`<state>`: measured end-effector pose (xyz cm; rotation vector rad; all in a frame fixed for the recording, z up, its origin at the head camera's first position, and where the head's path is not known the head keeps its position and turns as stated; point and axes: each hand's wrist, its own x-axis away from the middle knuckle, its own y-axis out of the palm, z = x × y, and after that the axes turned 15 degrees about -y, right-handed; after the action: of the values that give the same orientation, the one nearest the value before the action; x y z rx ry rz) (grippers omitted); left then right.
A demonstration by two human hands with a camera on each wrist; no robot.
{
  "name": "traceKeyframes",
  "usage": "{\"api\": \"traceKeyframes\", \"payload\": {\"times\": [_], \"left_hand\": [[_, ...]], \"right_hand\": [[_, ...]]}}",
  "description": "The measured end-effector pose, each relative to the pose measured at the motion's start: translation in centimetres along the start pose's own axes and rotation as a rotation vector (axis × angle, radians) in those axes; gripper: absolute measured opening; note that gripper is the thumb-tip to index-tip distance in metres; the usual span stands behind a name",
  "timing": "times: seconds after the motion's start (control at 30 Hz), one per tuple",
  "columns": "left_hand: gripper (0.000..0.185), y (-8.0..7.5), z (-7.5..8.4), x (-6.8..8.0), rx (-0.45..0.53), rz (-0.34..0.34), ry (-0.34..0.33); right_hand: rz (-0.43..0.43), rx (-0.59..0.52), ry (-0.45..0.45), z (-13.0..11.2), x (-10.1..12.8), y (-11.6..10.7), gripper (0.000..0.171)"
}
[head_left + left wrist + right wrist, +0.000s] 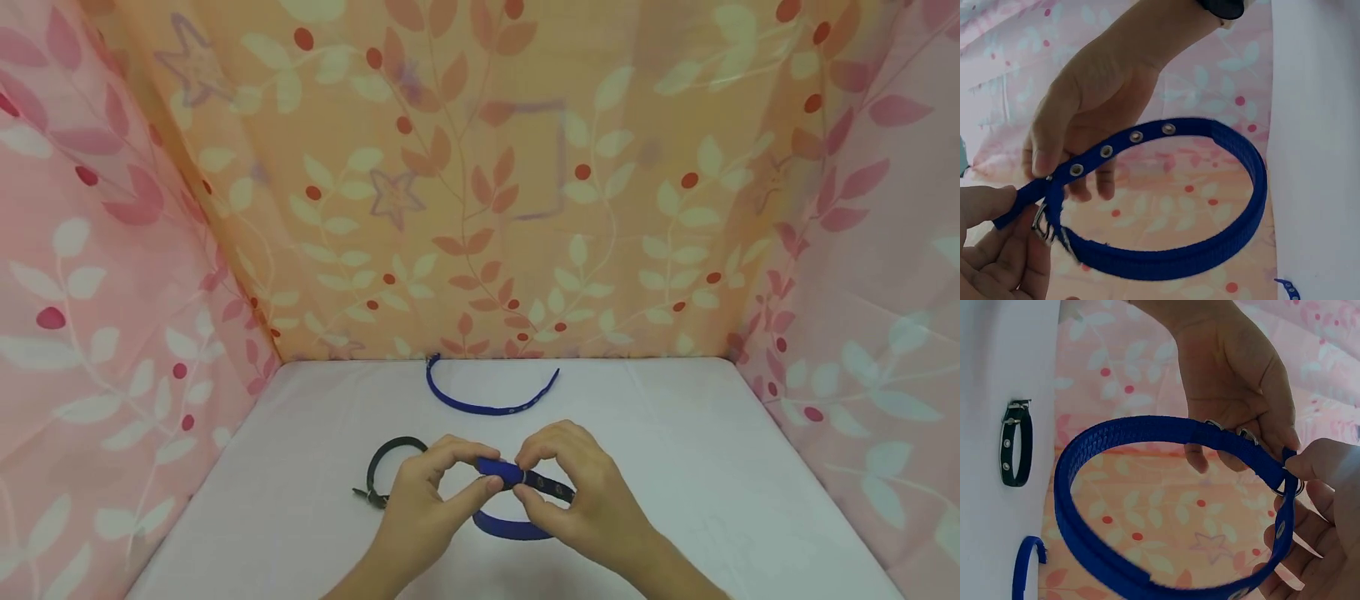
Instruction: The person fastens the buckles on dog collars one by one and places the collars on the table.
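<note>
A blue collar (513, 528) with metal eyelets and a buckle (1043, 225) hangs in a loop between both hands, raised above the table. My left hand (427, 496) pinches it between thumb and fingers on the left side, near the buckle. Close beside it, my right hand (592, 492) pinches the strap where its end passes through the metal hardware. In the left wrist view the strap's tip sticks out past the buckle, between the left thumb and fingers. The right wrist view shows the loop (1063, 487) closed, with the fingertips of both hands nearly together.
On the white table (675, 442), a black collar (372, 462), buckled into a ring, lies left of the hands. Another blue collar (480, 409) lies unfastened in an arc near the back edge. Patterned cloth walls (480, 192) enclose the back and sides.
</note>
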<state>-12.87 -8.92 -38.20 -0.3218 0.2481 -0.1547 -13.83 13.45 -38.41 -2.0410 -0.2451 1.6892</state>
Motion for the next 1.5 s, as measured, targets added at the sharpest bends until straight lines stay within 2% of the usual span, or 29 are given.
{"api": "traceKeyframes", "payload": {"times": [0.07, 0.2, 0.3, 0.4, 0.47, 0.6, 0.7, 0.77, 0.87, 0.97, 1.03, 1.1, 1.27, 1.33, 1.5], "left_hand": [[0.021, -0.5, 0.3, -0.1, 0.025, 0.016, -0.008], [0.022, -1.5, 0.7, -0.4, 0.115, 0.065, -0.011], [0.022, -1.7, 0.9, -0.5, 0.172, 0.072, -0.011], [0.022, -1.6, 0.9, -0.5, 0.170, 0.040, -0.032], [0.022, -1.3, 0.7, -0.4, 0.127, 0.022, -0.049], [0.022, -0.8, 0.2, -0.3, 0.054, -0.021, -0.038], [0.025, -0.5, -0.1, -0.5, 0.051, -0.051, -0.001], [0.030, -0.4, -0.3, -0.6, 0.050, -0.070, -0.005], [0.041, -0.2, -0.5, -0.9, -0.008, -0.103, -0.081], [0.045, 0.1, -0.7, -1.2, -0.021, -0.201, -0.184], [0.039, 0.3, -0.9, -1.3, 0.023, -0.255, -0.231], [0.033, 0.5, -1.0, -1.3, 0.126, -0.288, -0.253], [0.029, 0.5, -0.8, -0.8, 0.323, -0.276, -0.242], [0.031, 0.4, -0.6, -0.6, 0.335, -0.258, -0.237], [0.034, 0.5, -0.1, -0.3, 0.294, -0.177, -0.239]], "right_hand": [[-0.021, 0.002, 0.009, 0.2, 0.0, -0.4, 0.039], [-0.096, 0.012, 0.082, 0.5, -0.2, -1.4, 0.041], [-0.155, 0.025, 0.133, 0.5, -0.3, -2.0, 0.041], [-0.193, 0.043, 0.135, 0.5, -0.4, -2.1, 0.038], [-0.201, 0.043, 0.121, 0.4, -0.3, -1.9, 0.034], [-0.134, 0.028, 0.002, 0.4, -0.2, -1.1, 0.022], [-0.067, 0.030, -0.092, 0.5, -0.3, -0.6, 0.013], [-0.027, 0.029, -0.119, 0.6, -0.4, -0.5, 0.011], [0.034, 0.018, -0.103, 0.5, -0.5, -0.5, 0.013], [0.106, -0.014, -0.072, 0.4, -0.6, -0.6, 0.015], [0.146, -0.036, -0.060, 0.2, -0.6, -0.6, 0.017], [0.181, -0.057, -0.061, 0.0, -0.6, -0.5, 0.019], [0.222, -0.053, -0.084, -0.1, -0.6, -0.5, 0.020], [0.225, -0.045, -0.100, -0.1, -0.7, -0.5, 0.020], [0.224, 0.003, -0.142, -0.3, -1.1, -0.5, 0.018]]}}
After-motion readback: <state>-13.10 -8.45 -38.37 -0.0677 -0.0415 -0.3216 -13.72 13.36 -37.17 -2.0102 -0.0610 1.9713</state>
